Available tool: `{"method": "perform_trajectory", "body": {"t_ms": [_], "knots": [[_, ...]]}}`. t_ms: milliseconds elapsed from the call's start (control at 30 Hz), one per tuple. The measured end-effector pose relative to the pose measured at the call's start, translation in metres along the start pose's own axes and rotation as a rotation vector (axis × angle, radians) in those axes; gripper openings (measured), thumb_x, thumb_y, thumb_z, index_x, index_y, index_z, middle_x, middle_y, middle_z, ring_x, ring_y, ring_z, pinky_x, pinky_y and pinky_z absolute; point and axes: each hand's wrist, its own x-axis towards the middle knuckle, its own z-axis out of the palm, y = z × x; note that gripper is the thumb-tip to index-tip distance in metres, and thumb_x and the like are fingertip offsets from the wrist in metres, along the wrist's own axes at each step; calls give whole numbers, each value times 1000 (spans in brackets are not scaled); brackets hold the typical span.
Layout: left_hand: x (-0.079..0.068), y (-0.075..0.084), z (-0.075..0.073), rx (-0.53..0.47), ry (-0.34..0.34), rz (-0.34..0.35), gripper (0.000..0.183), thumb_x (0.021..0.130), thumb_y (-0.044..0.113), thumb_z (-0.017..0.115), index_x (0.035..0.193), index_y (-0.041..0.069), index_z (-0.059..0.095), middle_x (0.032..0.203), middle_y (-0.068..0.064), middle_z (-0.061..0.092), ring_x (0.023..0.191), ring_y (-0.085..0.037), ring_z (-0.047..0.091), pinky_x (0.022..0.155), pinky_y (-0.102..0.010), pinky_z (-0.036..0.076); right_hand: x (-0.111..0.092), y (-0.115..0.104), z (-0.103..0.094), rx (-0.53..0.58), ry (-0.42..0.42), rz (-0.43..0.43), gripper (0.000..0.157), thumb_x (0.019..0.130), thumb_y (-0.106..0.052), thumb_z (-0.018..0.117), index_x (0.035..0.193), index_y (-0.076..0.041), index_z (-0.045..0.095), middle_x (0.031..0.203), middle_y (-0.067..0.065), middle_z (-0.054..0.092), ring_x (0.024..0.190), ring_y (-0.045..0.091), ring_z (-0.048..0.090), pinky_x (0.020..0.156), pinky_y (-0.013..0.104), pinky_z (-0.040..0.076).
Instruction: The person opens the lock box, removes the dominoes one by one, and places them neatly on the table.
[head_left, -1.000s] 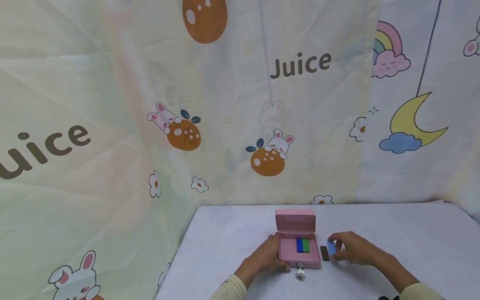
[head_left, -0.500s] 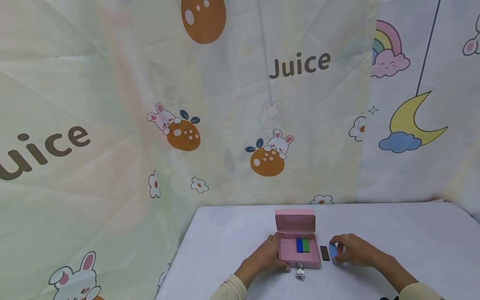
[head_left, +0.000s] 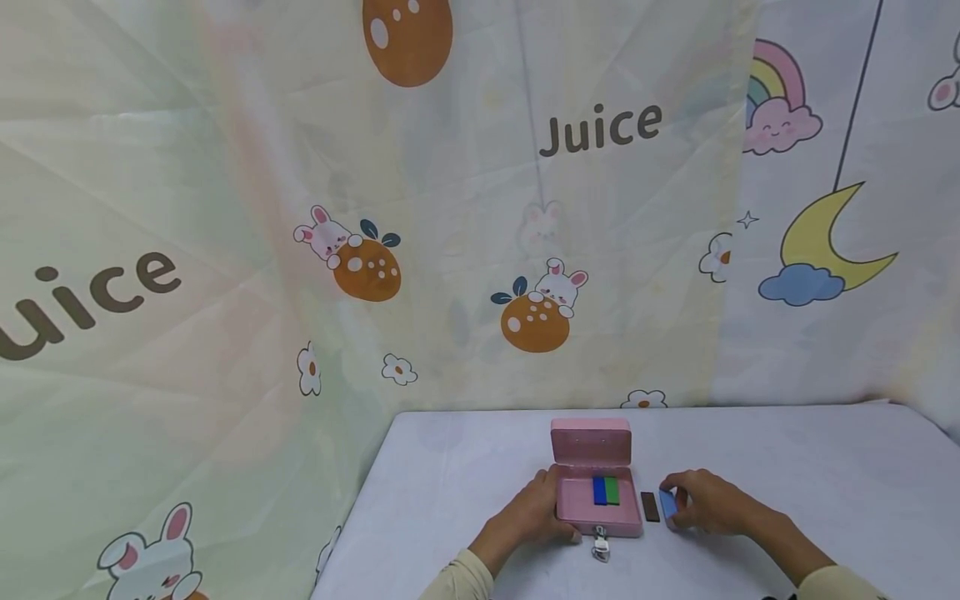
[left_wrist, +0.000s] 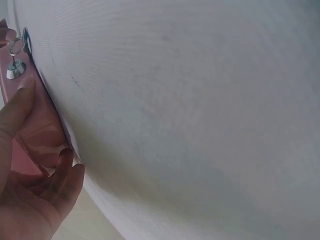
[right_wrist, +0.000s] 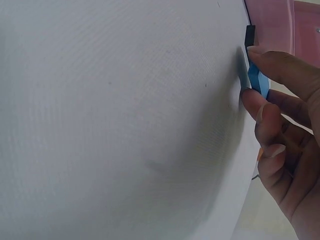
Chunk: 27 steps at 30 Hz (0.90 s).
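Observation:
A pink cash box (head_left: 600, 528) stands on the table with its lid (head_left: 591, 446) raised. Inside it lie a dark blue block (head_left: 599, 491) and a green block (head_left: 612, 491), side by side. My left hand (head_left: 531, 510) grips the box's left side; in the left wrist view its thumb (left_wrist: 21, 102) lies on the front face, near the keyed lock (left_wrist: 16, 69). Right of the box, my right hand (head_left: 708, 502) pinches a light blue block (right_wrist: 257, 80) between thumb and fingers, low over the table. A black block (head_left: 649, 507) lies between the box and that hand.
Keys (head_left: 601, 546) hang from the lock at the box's front. The white-covered table (head_left: 465, 467) reaches back to a printed cloth backdrop (head_left: 450, 350). A small dark object (head_left: 780, 597) shows at the bottom edge, near the right sleeve.
My right hand has shifted slightly right and toward me with the light blue block, widening the gap to the black block. My left hand and the cash box have stayed put.

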Motion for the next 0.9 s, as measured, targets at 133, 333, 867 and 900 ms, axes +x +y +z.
{"method": "perform_trajectory", "body": {"t_ms": [133,333,867,900], "knots": [[-1,0,-1,10,2,2,102,70,35,92,152,27,31,128,4,55,111,-7,53,106,-34,48,2,-1,1,-5,-1,7,46,75,-20,87,115,-7,69,78,-1,57,80,16,52,70,32,46],[-3,3,-4,14,4,13,102,70,34,92,152,24,31,130,3,55,112,-7,54,106,-34,48,5,0,2,-15,-2,7,48,74,-21,88,115,-6,69,78,0,57,80,17,52,72,33,48],[-2,2,-2,32,12,17,101,71,35,92,152,24,31,130,4,55,112,-6,53,106,-33,48,6,1,1,-14,-3,-21,48,73,-20,89,114,-6,69,79,-1,57,81,18,52,77,37,50],[-2,2,-2,32,12,19,101,72,34,91,152,24,31,131,4,55,113,-6,53,106,-33,48,6,1,0,-14,-4,-21,48,73,-20,89,114,-5,69,79,-1,57,81,18,52,77,37,50]]}}
